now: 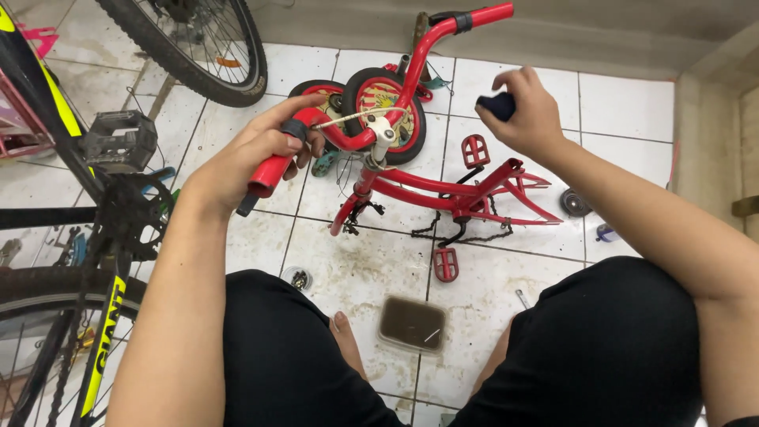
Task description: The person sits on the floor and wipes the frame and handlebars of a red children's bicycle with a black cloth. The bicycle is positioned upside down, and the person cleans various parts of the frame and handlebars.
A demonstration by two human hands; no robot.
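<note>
- White floor tiles (506, 292), stained with brown grime, lie under me where I sit; a grey wall runs along the far side.
- My left hand (253, 154) is wrapped round the near end of the red handlebar (273, 172), fingers closed on the bare painted tube, with a black band just past my thumb.
- My right hand (528, 111) is raised above the frame, fingers curled shut on a dark blue rubber grip (496, 105).
- That small red bike frame (451, 194) stands in front of my knees, glossy tubing, both red pedals (445, 265) fitted.
- As I judge it, much is left: the black chain (466, 235) hangs slack on the tiles, the rear has no wheel, and a small wheel (389, 115) rests behind the stem.
- A shallow rectangular tray (412, 324) of murky brown liquid sits between my legs.
- A large black bicycle (95, 261) with a knobbly tyre and toothed chainring fills my left side.
</note>
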